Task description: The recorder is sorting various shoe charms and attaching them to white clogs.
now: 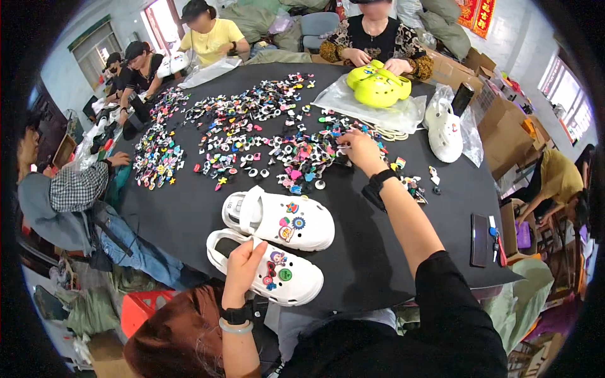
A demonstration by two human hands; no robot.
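Two white clogs lie side by side on the black table, toes to the right. The far clog carries several colourful charms on its upper. My left hand is closed on the near clog at its strap and side; this clog also has charms, a round green one among them. My right hand reaches out to the right part of a big spread of loose shoe charms. Its fingers are pinched together among them, and whatever they hold is too small to make out.
Across the table a person handles yellow-green clogs over a plastic bag. Another white clog stands at the right, near a black cylinder. A phone and keys lie by the right edge. Co-workers sit at the left.
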